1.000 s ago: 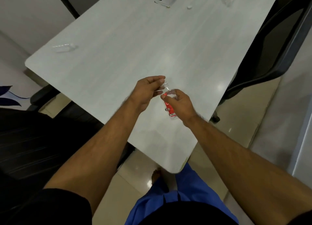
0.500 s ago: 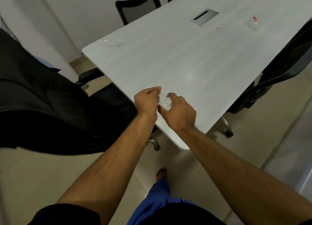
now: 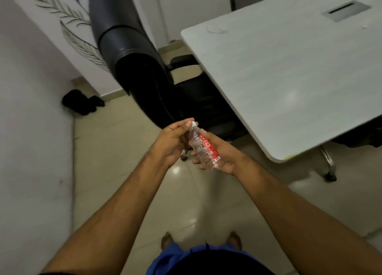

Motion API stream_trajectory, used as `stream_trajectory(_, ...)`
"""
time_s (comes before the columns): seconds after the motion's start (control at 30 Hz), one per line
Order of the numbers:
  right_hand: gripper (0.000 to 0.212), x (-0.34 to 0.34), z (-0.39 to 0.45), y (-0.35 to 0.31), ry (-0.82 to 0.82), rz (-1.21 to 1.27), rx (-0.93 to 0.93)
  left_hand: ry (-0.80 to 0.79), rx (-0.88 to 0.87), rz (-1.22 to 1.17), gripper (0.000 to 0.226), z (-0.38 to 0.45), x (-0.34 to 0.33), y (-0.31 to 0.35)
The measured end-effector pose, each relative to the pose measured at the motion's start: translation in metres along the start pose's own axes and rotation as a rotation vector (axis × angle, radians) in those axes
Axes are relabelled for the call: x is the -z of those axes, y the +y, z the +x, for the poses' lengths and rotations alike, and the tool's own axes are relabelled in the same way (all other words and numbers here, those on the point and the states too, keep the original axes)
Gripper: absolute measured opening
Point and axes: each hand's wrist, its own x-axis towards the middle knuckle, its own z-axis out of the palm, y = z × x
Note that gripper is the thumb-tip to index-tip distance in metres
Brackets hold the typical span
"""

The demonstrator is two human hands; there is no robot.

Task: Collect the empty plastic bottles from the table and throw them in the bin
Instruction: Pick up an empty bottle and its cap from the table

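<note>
A small clear plastic bottle [image 3: 203, 148] with a red label is held over the floor, away from the table. My right hand [image 3: 222, 153] grips its body from the right. My left hand [image 3: 172, 141] has its fingers pinched on the white cap at the bottle's top. Another clear bottle [image 3: 215, 28] lies on the grey table [image 3: 289, 72] near its far left corner. No bin is in view.
A black office chair [image 3: 140, 68] stands between the wall and the table's left edge. A dark object [image 3: 81, 103] lies on the floor by the wall. A second chair's wheeled base [image 3: 328, 167] sits under the table's near corner. The table has a metal cable slot [image 3: 345, 10].
I have turned left and stepped back from the table. Both hands, with the bottle, have moved from above the tabletop to over the floor. The bottle now stands more upright.
</note>
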Motion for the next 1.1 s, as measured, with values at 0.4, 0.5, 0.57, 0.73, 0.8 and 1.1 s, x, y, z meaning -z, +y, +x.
stream_trajectory(0.4, 0.061, -0.26, 0.188, 0.032, -0.21, -0.005, -0.228, 0.146, -0.214, -0.225, 0.015, -0.044, 0.312, 0.087)
stream_trajectory(0.5, 0.061, -0.324, 0.236, 0.037, -0.234, -0.021, -0.237, 0.184, -0.25, -0.228, 0.016, -0.042, 0.382, 0.115)
stream_trajectory(0.57, 0.057, -0.359, 0.259, 0.036, -0.086, -0.161, -0.129, 0.252, -0.234, -0.186, 0.015, -0.035, 0.415, 0.129)
stream_trajectory(0.73, 0.05, -0.411, 0.329, 0.018, 0.144, -0.328, 0.158, 0.28, -0.211, -0.137, 0.015, 0.007, 0.479, 0.175)
stream_trajectory(0.8, 0.047, -0.417, 0.362, 0.005, 0.075, -0.261, 0.081, 0.259, -0.208, -0.156, 0.016, 0.03, 0.5, 0.192)
stream_trajectory(1.1, 0.049, -0.416, 0.562, -0.087, -0.139, -0.023, -0.118, 0.276, -0.154, 0.038, 0.023, 0.21, 0.58, 0.295)
